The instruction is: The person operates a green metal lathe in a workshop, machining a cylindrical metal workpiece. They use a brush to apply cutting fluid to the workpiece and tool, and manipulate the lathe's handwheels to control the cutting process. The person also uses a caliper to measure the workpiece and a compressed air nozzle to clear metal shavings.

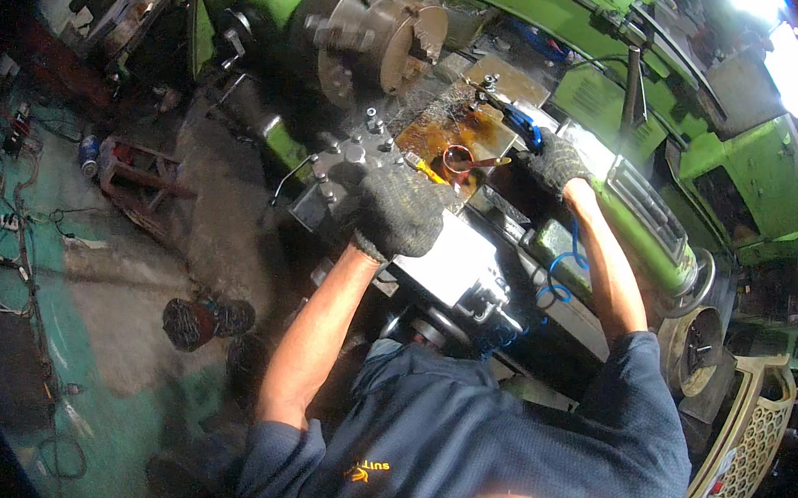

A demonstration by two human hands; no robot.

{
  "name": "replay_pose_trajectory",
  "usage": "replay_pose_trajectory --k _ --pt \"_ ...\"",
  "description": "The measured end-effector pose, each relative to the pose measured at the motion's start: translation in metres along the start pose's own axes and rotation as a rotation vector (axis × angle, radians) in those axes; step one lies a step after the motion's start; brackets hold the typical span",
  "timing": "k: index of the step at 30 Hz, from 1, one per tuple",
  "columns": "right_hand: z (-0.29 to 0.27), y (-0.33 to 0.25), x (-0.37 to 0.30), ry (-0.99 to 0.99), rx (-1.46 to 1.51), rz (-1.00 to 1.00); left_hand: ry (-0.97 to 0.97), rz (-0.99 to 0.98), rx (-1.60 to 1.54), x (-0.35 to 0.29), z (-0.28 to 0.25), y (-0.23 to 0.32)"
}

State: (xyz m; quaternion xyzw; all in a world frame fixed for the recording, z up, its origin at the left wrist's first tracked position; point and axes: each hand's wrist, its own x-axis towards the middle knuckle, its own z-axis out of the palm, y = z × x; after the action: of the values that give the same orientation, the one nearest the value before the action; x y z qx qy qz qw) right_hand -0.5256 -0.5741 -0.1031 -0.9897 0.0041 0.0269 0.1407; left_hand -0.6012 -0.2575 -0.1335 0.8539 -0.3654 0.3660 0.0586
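Note:
My right hand [558,163], in a dark knit glove, is wrapped round a blue air blow gun [522,122] over the lathe carriage. A coiled blue hose [564,262] hangs below my right wrist. My left hand [402,213], gloved alike, is closed beside the steel tool post [355,155]; its fingertips are hidden. Just past its knuckles shows a yellow item [421,167], whose kind I cannot make out. Close by, a red cup [457,158] with a brush [490,163] in it stands on an oily, chip-strewn plate [418,137].
The lathe chuck [370,33] is at the far side, with blurred jaws. A handwheel [695,284] sits at the right of the green machine. On the floor at left are a rusty metal stand [144,179], a can [90,156] and dark wound bundles [207,322]. A cream grille [748,441] leans at right.

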Motion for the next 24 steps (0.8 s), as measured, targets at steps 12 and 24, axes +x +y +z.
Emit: replay_pose_trajectory --k 12,24 --pt "0.012 -0.005 0.018 0.041 0.03 0.003 0.164 0.008 -0.322 0.037 -0.027 0.002" --pt "0.003 -0.009 0.004 -0.002 0.039 0.015 0.186 0.046 -0.142 0.029 -0.019 0.001"
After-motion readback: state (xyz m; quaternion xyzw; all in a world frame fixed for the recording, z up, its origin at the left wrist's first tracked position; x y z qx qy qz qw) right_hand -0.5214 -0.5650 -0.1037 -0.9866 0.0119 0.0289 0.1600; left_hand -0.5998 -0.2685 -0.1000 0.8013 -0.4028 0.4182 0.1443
